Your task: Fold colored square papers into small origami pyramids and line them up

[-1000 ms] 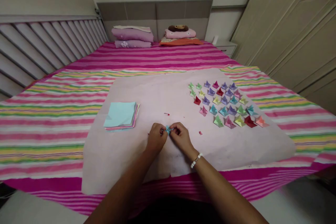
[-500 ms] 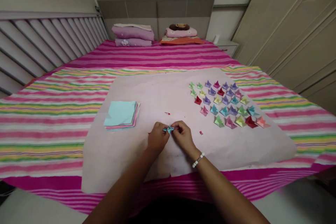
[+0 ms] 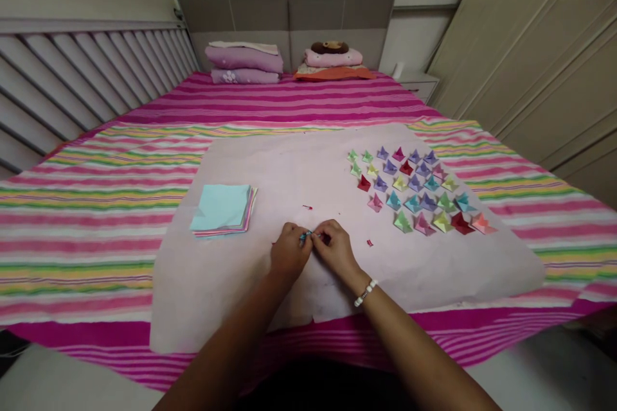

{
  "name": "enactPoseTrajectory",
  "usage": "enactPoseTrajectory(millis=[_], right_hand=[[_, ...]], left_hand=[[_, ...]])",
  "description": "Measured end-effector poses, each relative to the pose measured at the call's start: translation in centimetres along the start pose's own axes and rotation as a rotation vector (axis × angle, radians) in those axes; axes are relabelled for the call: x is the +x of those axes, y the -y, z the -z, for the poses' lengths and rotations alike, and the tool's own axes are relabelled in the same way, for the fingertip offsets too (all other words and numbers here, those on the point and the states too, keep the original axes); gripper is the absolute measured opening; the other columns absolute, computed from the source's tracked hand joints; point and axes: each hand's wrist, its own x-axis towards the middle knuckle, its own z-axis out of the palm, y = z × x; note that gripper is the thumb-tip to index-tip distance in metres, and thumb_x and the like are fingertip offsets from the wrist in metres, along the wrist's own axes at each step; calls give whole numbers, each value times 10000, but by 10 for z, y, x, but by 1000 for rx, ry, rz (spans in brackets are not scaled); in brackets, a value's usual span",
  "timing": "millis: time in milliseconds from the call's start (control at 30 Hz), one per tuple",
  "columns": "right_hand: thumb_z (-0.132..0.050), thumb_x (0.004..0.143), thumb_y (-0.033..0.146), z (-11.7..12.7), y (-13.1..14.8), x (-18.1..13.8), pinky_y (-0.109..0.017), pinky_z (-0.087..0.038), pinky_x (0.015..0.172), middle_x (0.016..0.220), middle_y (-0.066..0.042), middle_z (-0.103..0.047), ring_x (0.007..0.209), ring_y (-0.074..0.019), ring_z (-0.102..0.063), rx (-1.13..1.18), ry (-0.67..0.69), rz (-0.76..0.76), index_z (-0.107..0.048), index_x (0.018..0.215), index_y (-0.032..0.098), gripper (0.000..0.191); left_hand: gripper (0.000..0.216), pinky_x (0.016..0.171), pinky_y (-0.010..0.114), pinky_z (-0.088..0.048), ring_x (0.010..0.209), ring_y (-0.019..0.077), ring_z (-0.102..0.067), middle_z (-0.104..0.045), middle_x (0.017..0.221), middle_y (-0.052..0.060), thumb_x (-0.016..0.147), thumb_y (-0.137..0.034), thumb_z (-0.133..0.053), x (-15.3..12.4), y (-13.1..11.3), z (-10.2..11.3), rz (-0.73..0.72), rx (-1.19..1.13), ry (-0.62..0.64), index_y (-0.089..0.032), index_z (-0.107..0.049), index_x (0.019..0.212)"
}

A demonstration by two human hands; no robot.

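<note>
A small folded piece of blue paper (image 3: 305, 236) is pinched between my two hands, low over the pale sheet (image 3: 270, 167). My left hand (image 3: 290, 250) closes on its left side, and my right hand (image 3: 335, 247), with a white beaded bracelet at the wrist, pinches it from the right. Fingers hide most of the paper's shape. Just beyond the hands lies a small red item (image 3: 307, 207), and a red scrap (image 3: 369, 243) rests to the right of my right hand.
A stack of square coloured paper (image 3: 222, 207), light blue on top, sits at the left. Several rows of small folded paper figures (image 3: 414, 203) stand at the right. Folded bedding (image 3: 245, 64) and a pink folded pile (image 3: 332, 60) lie by the headboard (image 3: 289, 19).
My hands have drawn closer together, the right fingertips shifting left over the blue paper. Less of the paper shows now.
</note>
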Motion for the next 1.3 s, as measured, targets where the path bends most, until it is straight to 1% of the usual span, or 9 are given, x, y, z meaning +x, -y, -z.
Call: enactPoseTrajectory(millis=[100,233,333,433,567,767,967,1300], right_hand=[[-552,719,74,-2,0,2,-280,-416,571,695,-13,-534,620,-156,-510,-44,0,0,-570,643,198,146],[-532,671,34,-3,0,2,-288,-410,587,705,-17,-532,639,-166,-509,-85,13,9,-574,668,192,164],[-513,651,13,-4,1,2,-296,-422,608,734,-28,-546,662,-175,-521,-99,24,15,-588,703,187,197],[-507,653,8,-5,1,2,-305,-439,641,748,-32,-557,700,-183,-539,-103,31,24,-589,709,191,208],[-503,652,4,-5,0,2,-313,-451,674,762,-33,-570,729,-187,-552,-104,29,31,-590,706,198,219],[-505,658,12,-5,-1,1,-320,-452,681,769,-36,-572,738,-193,-554,-107,27,36,-594,720,198,216],[-503,662,13,-5,-1,0,-312,-450,667,762,-29,-565,725,-189,-549,-103,25,30,-590,719,201,215],[-510,663,19,-4,0,1,-303,-444,649,736,-25,-564,705,-184,-542,-94,33,25,-598,702,199,204]], left_hand=[[133,631,245,-439,758,139,-619,-602,1004,36,848,-234,-547,1,0,0,6,2,-4,-224,-676,880],[128,612,247,-437,755,148,-615,-602,994,32,806,-179,-588,0,1,-1,9,-10,-26,-221,-657,905],[161,616,234,-447,750,131,-610,-592,1018,22,782,-144,-611,-3,1,-1,5,-39,-68,-219,-626,923],[131,627,214,-451,731,104,-602,-578,1010,6,783,-125,-610,-5,1,-1,-1,-66,-113,-214,-600,879],[58,613,209,-433,706,96,-588,-573,957,-9,807,-158,-597,-7,2,-2,-8,-70,-142,-215,-599,798],[68,620,217,-431,715,104,-587,-575,982,1,808,-191,-614,-7,4,-5,10,-57,-174,-224,-620,867],[104,617,212,-432,707,98,-606,-586,1030,4,838,-225,-594,-6,5,-5,-5,-37,-139,-250,-668,908],[164,591,224,-409,709,120,-581,-585,1008,14,858,-246,-561,-3,7,-3,-60,54,-52,-272,-708,927]])
